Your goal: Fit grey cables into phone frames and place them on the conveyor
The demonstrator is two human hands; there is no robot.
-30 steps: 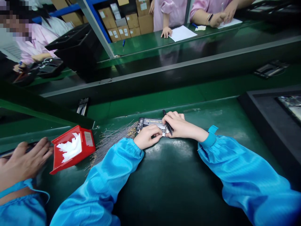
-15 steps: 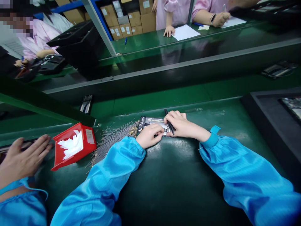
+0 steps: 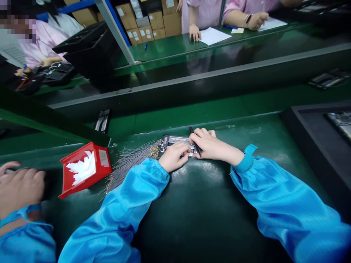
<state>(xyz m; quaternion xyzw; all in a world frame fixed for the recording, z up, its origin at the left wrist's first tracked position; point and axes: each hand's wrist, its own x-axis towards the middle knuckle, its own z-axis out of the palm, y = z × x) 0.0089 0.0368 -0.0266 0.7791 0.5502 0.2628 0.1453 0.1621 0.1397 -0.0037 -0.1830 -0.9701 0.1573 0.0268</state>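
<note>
Opened device (image 3: 172, 140), seemingly unfinished; on it, left hand (image 3: 175, 156), fingers curled, grip unclear, and right hand (image 3: 207, 144) gripping black tool (image 3: 197, 148).

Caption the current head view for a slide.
Right hand, holding a black tool, and left hand work at an electronic device beside thin wires.

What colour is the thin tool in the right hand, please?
The tool is black; it shows best in the head view.
</note>
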